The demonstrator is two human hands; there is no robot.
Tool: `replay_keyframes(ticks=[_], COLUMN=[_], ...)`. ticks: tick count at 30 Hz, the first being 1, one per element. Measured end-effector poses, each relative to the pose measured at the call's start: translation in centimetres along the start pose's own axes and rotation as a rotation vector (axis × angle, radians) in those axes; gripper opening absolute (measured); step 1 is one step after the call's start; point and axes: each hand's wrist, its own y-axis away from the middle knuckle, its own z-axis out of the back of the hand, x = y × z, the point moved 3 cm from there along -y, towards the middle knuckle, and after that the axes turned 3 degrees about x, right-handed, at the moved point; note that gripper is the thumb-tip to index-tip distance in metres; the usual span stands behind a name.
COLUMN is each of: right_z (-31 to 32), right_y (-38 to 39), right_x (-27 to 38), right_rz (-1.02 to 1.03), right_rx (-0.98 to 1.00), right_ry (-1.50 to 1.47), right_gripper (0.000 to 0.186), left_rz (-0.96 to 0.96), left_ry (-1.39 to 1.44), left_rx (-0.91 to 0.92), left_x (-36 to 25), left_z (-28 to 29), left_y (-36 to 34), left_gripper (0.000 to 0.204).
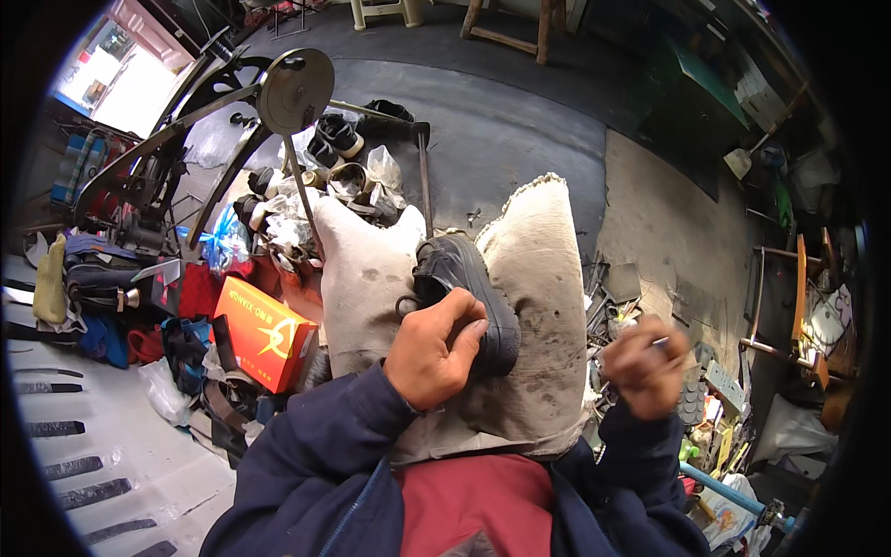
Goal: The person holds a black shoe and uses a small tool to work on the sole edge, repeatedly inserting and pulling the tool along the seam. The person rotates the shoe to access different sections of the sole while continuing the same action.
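Observation:
A black shoe (446, 266) with a thick dark sole lies on the stained beige cloth (538, 306) spread over my lap, its laces showing on the left side. My left hand (434, 348) is closed on the rear half of the shoe, thumb bent toward the sole's edge. Off to the right of the cloth, apart from the shoe, my right hand (648, 364) is raised with curled fingers round something small and pale that I cannot make out; it is slightly blurred.
A black cast-iron machine (295, 91) stands at upper left above heaped shoes (336, 136) and bags. An orange box (263, 334) sits left of my lap, beside a white surface with black strips (78, 465). Tools and scraps crowd the right. A wooden stool (506, 42) stands behind.

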Motion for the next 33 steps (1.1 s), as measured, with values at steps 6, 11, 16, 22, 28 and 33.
replay_keyframes(ticks=[6, 11, 16, 22, 28, 33], right_z=[7.4, 14.9, 12.3, -2.8, -2.2, -2.7], right_y=[2.8, 4.9, 4.9, 1.7, 1.8, 1.0], right_x=[-4.2, -1.5, -0.8, -5.5, -6.0, -4.9], right_rz=[-0.147, 0.132, 0.175, -0.009, -0.446, -0.044], right_rx=[-0.620, -0.826, -0.914, -0.131, 0.155, 0.078], right_ry=[-0.350, -0.438, -0.132, 0.781, 0.752, 0.230], right_gripper=[0.028, 0.028, 0.032, 0.041, 0.019, 0.021], left_rz=[0.026, 0.036, 0.013, 0.013, 0.078, -0.057], left_ry=[0.028, 0.005, -0.013, -0.018, 0.144, 0.336], left_rx=[0.019, -0.002, -0.041, -0.042, -0.069, -0.283], left_x=[0.4, 0.5, 0.3, 0.3, 2.1, 4.6], left_z=[-0.1, -0.1, -0.4, -0.4, 0.7, 3.8], left_y=[-0.1, 0.1, -0.2, -0.2, 0.7, 0.9], left_gripper=[0.009, 0.008, 0.002, 0.002, 0.010, 0.038])
